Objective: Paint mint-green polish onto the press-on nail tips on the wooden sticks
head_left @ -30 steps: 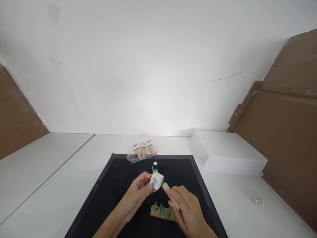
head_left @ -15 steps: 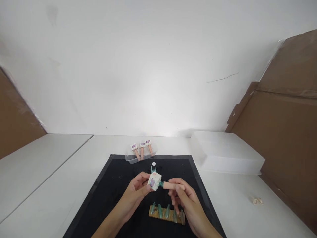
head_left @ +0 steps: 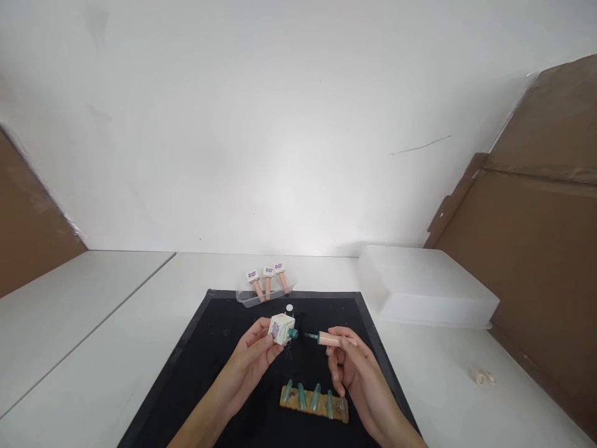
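Note:
My left hand grips a white square nail polish bottle, tilted so that its green-smeared neck points right. Between the fingers of my right hand is a pink-handled nail polish brush, its dark bristle end aimed left at the bottle mouth with a gap between them. Below the hands, a tan strip carries several false nails in green tones; the rightmost one looks more see-through and brownish. The right fingers hang just above that end of the strip.
A clear tray at the back holds three more pink-capped bottles. A small white disc lies on the black mat. To the right are a white box and small cream rings. Cardboard panels flank the table.
The brush has come out of the bottle neck and now stands apart to its right. My left hand has moved the bottle slightly left and up.

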{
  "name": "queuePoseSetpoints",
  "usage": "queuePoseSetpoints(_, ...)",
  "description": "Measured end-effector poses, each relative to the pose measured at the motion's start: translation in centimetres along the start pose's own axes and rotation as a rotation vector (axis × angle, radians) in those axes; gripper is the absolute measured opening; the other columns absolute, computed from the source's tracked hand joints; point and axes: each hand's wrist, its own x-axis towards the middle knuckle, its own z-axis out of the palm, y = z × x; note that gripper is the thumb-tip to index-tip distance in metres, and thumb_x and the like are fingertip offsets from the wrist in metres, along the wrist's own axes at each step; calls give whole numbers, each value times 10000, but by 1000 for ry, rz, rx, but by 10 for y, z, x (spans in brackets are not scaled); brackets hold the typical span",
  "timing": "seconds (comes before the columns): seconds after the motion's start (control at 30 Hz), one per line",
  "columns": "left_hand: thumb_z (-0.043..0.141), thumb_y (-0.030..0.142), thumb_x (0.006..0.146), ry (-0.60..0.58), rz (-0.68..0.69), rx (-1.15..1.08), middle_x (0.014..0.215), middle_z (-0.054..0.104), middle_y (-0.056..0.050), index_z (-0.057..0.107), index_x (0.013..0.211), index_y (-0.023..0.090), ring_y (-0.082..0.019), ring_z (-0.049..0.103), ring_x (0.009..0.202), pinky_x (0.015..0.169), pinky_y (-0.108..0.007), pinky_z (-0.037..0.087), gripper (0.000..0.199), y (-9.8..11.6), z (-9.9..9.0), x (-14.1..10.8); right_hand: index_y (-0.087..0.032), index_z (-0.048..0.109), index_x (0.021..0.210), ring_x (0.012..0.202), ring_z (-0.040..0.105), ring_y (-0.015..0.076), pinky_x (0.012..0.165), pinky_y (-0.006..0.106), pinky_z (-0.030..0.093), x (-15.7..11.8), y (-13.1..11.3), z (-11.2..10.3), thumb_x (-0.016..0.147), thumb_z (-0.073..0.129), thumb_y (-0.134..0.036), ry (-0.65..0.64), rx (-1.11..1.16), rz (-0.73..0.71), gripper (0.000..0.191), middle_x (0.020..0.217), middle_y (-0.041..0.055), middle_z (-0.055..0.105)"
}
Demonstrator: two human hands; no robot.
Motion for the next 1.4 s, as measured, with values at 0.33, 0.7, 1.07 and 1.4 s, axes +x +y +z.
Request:
queuePoseSetpoints(0.33, 681, 206, 767, -26, -35, -9, 893, 627, -19, 666, 891, 182, -110, 560, 802, 793, -229, 451, 128, 1, 4, -1, -177, 619, 878, 479, 424, 98, 409, 188, 352, -3, -6, 2, 836, 602, -394, -103, -27, -29, 221, 565, -21, 504)
queuePoseSetpoints(0.7, 648, 194, 796, -59, -38, -4, 908, 602, -30, 661, 912, 175, -113, 545, 813, 797, -233, 457, 118, -1, 3, -3, -197, 668, 780, 550, 451, 88, 428, 198, 344, -2, -2, 1, 814, 626, -272, -196, -128, -204, 93, 785, -2, 458)
queuePoseSetpoints(1.07, 663, 196, 782, -82, -36, -15, 891, 606, -18, 661, 901, 178, -104, 545, 804, 792, -230, 463, 120, -2, -1, -2, -224, 687, 801, 546, 473, 83, 424, 198, 367, 1, 2, -2, 851, 570, -297, -196, -333, -330, 147, 843, 10, 445)
queuePoseSetpoints(1.4, 638, 205, 799, -99, -11, 38, 890, 606, -21, 659, 869, 183, -113, 529, 816, 787, -233, 449, 76, -1, 1, -3, -224, 696, 795, 534, 463, 76, 435, 204, 364, -1, 0, 0, 841, 563, -273, -197, -386, -330, 149, 861, 16, 457)
